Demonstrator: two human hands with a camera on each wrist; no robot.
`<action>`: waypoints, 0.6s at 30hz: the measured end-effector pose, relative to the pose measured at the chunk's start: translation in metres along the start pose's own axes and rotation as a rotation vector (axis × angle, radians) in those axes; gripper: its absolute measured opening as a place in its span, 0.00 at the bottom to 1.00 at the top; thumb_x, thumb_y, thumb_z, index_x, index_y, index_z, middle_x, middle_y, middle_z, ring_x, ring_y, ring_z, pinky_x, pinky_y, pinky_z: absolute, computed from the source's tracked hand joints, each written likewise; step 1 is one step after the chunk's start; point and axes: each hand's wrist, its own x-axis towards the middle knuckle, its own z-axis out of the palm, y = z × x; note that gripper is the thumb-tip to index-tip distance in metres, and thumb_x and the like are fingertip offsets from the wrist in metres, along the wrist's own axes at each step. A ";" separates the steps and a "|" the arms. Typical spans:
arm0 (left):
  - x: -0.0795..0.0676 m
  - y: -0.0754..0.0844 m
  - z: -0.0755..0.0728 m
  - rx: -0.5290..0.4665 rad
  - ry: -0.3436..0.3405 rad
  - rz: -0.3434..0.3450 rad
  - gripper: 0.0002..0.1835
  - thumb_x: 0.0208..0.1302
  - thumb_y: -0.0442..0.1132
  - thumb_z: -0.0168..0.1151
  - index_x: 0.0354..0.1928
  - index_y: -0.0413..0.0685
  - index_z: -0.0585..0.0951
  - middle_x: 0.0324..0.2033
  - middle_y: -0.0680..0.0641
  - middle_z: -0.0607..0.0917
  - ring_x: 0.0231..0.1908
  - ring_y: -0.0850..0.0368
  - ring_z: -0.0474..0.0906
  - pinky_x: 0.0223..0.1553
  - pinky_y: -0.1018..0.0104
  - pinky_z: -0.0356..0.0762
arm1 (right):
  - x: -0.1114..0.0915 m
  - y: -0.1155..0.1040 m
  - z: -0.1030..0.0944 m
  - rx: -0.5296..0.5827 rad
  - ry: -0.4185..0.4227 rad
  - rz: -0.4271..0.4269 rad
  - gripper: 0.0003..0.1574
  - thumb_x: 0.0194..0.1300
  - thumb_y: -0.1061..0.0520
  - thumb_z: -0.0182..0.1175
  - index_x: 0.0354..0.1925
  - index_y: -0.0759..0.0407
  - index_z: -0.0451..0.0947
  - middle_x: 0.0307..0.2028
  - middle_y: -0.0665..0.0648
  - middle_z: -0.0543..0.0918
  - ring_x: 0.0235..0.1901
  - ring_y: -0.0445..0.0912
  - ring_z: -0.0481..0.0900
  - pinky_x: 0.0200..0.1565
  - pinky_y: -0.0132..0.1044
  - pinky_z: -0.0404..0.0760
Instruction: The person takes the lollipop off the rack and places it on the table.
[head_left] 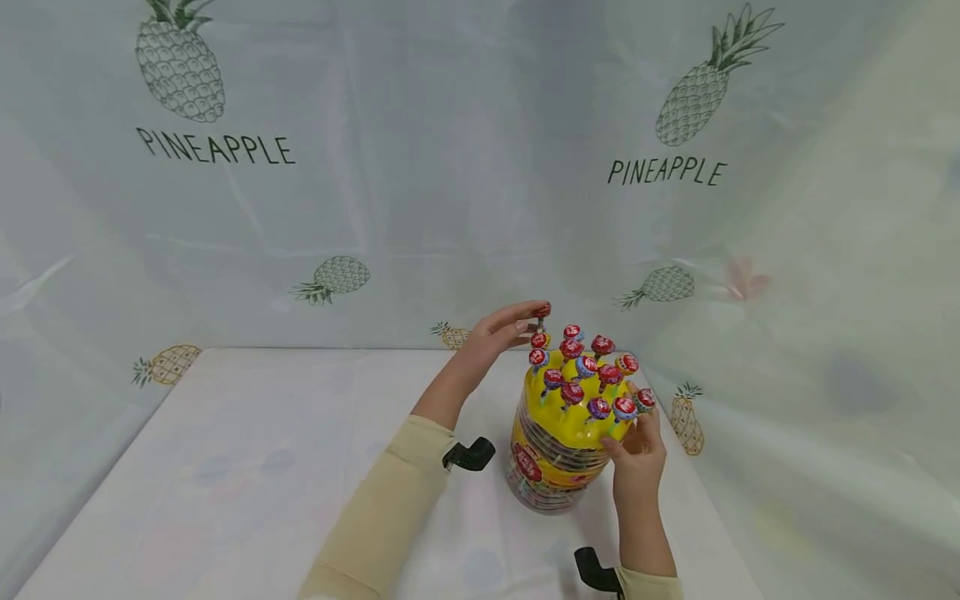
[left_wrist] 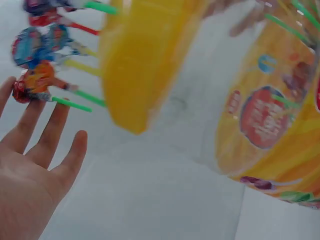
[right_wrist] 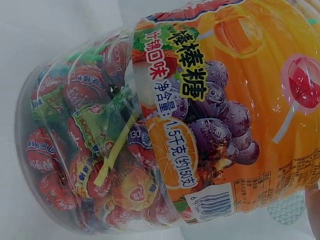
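A clear plastic lollipop jar (head_left: 550, 461) with a fruit-printed label stands on the table, topped by a yellow lid (head_left: 558, 423). Several wrapped lollipops stand upright by their sticks in that lid. At its far left edge my left hand (head_left: 497, 331) pinches a red-wrapped lollipop (head_left: 543, 309) by its head. In the left wrist view a green stick (left_wrist: 72, 104) beside the fingertips ends short of the lid. My right hand (head_left: 641, 450) grips the lid's right side, thumb in front, fingers partly hidden behind. More lollipops (right_wrist: 87, 87) fill the jar's bottom in the right wrist view.
A white-covered table (head_left: 247, 467) stretches left of the jar. Behind it hangs a pale curtain (head_left: 465, 167) printed with pineapples, which also lines the right side close to the right hand.
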 end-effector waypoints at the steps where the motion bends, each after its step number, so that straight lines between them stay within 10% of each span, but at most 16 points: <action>1: -0.003 0.002 -0.002 -0.018 0.026 0.005 0.23 0.74 0.46 0.48 0.69 0.53 0.71 0.64 0.51 0.73 0.62 0.49 0.70 0.63 0.48 0.64 | 0.000 0.000 0.000 -0.003 0.002 0.005 0.34 0.63 0.68 0.61 0.67 0.60 0.69 0.65 0.54 0.61 0.64 0.51 0.63 0.54 0.29 0.74; 18: -0.063 -0.019 -0.005 0.054 0.304 -0.211 0.27 0.65 0.30 0.63 0.66 0.53 0.74 0.60 0.45 0.76 0.52 0.48 0.78 0.53 0.56 0.77 | 0.002 -0.003 -0.001 -0.017 0.012 0.042 0.36 0.61 0.71 0.63 0.67 0.59 0.70 0.65 0.52 0.62 0.66 0.51 0.61 0.53 0.29 0.74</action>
